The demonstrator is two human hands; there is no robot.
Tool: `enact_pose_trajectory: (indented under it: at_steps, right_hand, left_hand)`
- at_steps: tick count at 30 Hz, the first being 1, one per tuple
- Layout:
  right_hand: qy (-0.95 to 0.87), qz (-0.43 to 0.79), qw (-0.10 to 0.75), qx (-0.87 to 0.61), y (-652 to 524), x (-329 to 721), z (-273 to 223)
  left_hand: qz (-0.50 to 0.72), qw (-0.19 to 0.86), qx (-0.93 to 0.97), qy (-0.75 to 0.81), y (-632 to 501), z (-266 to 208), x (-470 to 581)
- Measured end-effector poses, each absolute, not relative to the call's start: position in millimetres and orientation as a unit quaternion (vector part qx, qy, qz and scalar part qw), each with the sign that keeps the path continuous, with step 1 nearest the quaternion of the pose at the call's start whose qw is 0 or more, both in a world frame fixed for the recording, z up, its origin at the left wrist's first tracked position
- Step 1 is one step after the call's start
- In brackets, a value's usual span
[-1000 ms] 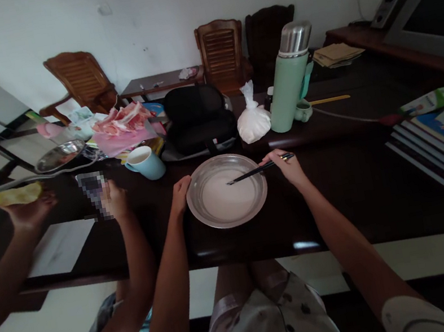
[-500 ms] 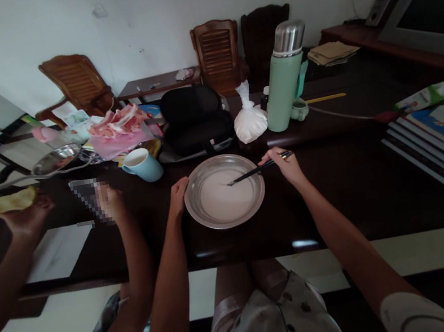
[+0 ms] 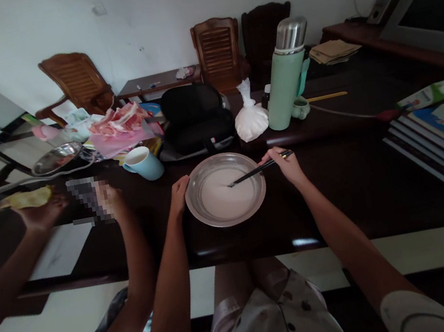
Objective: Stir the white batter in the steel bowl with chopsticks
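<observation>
A round metal bowl (image 3: 230, 220) stands on the dark table in front of me, with a pale, milky liquid (image 3: 224, 203) in it. My left hand (image 3: 179, 193) grips the bowl's left rim, thumb uppermost. Over the right rim, my right hand (image 3: 285, 165) is closed around dark chopsticks (image 3: 255, 171) with gold-coloured bands near the top. Their tips dip into the liquid near the middle of the bowl. Behind the bowl are a light blue mug (image 3: 144, 163), a tied plastic bag of white powder (image 3: 251, 119) and a green thermos (image 3: 288, 88).
At left, another person's hands hold a yellowish piece of food (image 3: 28, 198) and a blurred-out object (image 3: 87, 196). An open black case (image 3: 197, 121), raw meat on pink plastic (image 3: 119, 121) and a metal dish (image 3: 57, 159) lie behind. Stacked books (image 3: 438, 151) lie at right.
The other person's hand with the yellowish food has moved right. My hands keep their hold on bowl and chopsticks, and the chopstick tips have barely shifted. The view has tilted slightly.
</observation>
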State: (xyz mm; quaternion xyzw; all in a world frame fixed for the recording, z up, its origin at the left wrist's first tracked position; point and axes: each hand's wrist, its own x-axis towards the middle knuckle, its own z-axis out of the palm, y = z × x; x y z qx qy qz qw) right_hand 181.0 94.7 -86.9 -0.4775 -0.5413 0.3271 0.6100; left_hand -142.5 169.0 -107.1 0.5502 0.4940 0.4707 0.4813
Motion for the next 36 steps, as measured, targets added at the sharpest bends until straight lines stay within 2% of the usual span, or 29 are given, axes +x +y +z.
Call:
enact_pose_trajectory:
  at_steps: [8,15,22,29,36]
  right_hand:
    - [-0.603,0.355,0.555,-0.450,93,170,-91]
    - [-0.532,0.356,0.620,-0.454,96,181,-91]
    - [-0.598,0.383,0.560,-0.426,95,168,-92]
    - [-0.537,0.347,0.612,-0.466,95,183,-88]
    - [-0.599,0.363,0.564,-0.437,94,169,-93]
  left_hand:
    - [0.476,0.484,0.559,0.477,173,-113,-146]
    - [0.470,0.482,0.565,0.476,171,-109,-145]
    - [0.471,0.467,0.567,0.488,172,-107,-143]
    - [0.466,0.464,0.584,0.477,171,-107,-144]
    - [0.473,0.489,0.565,0.467,176,-116,-146]
